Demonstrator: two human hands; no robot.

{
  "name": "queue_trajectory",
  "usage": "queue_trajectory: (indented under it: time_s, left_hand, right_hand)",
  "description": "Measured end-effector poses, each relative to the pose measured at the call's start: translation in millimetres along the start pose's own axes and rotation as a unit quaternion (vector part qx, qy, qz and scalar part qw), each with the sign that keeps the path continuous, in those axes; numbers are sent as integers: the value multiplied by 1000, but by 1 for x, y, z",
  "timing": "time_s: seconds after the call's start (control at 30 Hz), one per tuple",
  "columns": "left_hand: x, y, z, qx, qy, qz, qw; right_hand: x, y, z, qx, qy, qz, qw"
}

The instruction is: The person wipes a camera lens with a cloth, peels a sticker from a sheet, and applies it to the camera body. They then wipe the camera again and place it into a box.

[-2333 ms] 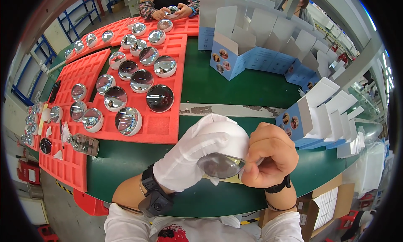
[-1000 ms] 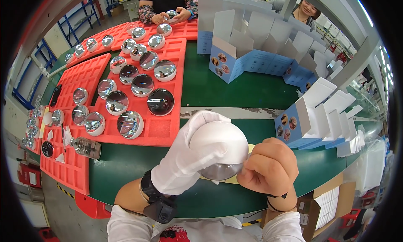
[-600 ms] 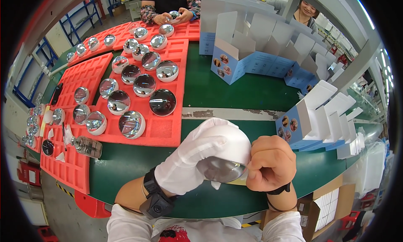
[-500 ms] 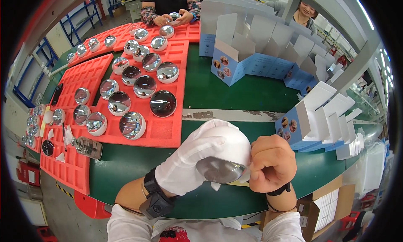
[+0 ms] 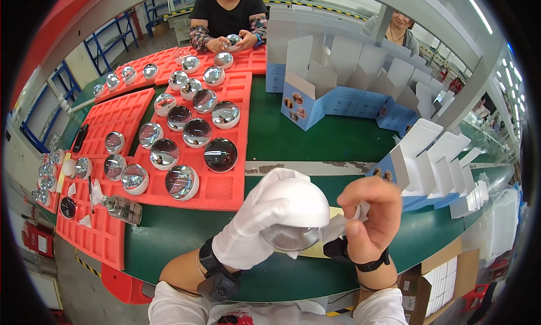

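Note:
My left hand, in a white glove, cups a shiny chrome dome from above, over the green table's near edge. My bare right hand is beside it on the right and pinches a small white piece of film or tissue that touches the dome's rim. A yellowish sheet shows under both hands. The dome's underside is hidden by the glove.
Red trays to the left carry several chrome domes. Open white-and-blue cardboard boxes stand in rows at the right and back. Another person's hands hold a dome at the far end. A small bottle lies on a red tray.
My right hand has opened its fist into a pinch and lifted slightly, pulling the white piece away from the dome. The left hand holds the dome in nearly the same place.

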State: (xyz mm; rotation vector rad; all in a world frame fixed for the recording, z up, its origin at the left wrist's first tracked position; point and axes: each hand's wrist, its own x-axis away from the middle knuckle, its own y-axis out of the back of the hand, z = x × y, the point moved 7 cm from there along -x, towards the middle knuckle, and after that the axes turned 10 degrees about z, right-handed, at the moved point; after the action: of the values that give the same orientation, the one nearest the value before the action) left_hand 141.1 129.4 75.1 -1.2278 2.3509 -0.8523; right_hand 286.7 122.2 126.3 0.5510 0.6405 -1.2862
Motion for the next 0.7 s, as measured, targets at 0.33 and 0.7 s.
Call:
queue_trajectory:
  time_s: [0.33,0.7]
  left_hand:
    - [-1,3,-9,-104,-21,-32,994]
    - [3,-6,-4,33,8,36,999]
  right_hand:
    - [-6,-22,29,277,131,194,932]
    - [-3,-21,22,283,145,186,930]
